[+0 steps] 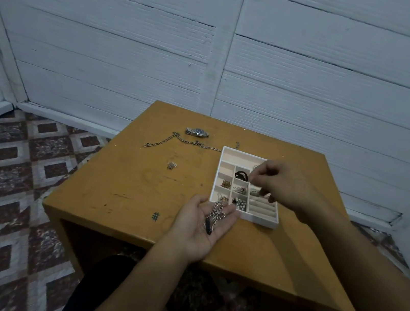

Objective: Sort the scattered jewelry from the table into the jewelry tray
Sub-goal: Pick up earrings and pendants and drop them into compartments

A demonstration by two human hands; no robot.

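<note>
The left hand lies palm up with its fingers relaxed and flat, just at the near-left corner of the jewelry tray. A pendant chain is heaped loosely in the palm, its dark pendant pointing toward the wrist. Nothing is curled round it. The hand seems to serve as a small holding dish, so the links stay gathered and don't tangle on the wood.

The right hand hovers over the tray's right half, knuckles up, thumb and forefinger drawn together over the middle cells as in a fine pinch. Whether a small piece sits between those tips I cannot tell. By the look of it, this hand does the placing while the other keeps the stock close, which makes each trip short.

Inside the tray, several small cells on the left and in the middle already hold bits of metal, a black band and some beads. The padded ring rolls take the near-right part.

On the tabletop, left of the tray, a small silver piece waits alone. Beyond the tray's far-left corner a long chain trails, one end reaching the rim. A watch lies just past that chain. These three remain to be sorted.
</note>
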